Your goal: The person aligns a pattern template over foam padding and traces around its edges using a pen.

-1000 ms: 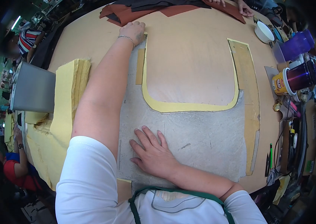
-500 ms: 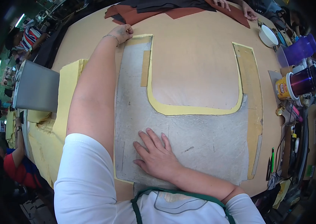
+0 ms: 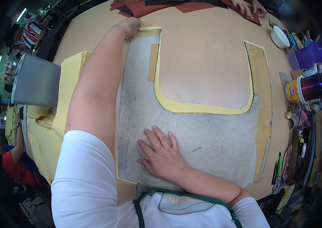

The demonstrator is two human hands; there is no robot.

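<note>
A grey U-shaped template (image 3: pixel 221 140) lies flat, with tan tape patches along its arms. Beneath it, a yellow sheet (image 3: pixel 191 108) shows as a border around the inner cutout and along parts of the outer edge. My right hand (image 3: pixel 164 154) rests palm down on the template's lower middle, fingers spread. At the far end of the template's left arm is my left hand (image 3: pixel 133 26), its fingers curled in beside the corner. Whatever it may be pinching is hidden by the hand.
Yellow sheets (image 3: pixel 68 79) are stacked left, beside a grey metal box (image 3: pixel 37 81). Brown and black pieces (image 3: pixel 191 5) lie at the far edge, near another person's hands (image 3: pixel 248 7). A white bowl (image 3: pixel 280 37), yellow tub (image 3: pixel 294 90) and pens (image 3: pixel 278 164) line the right.
The view has shifted slightly, so the template appears a little higher and farther right. My left hand's fingers look more tucked in. My right hand stays flat on the template.
</note>
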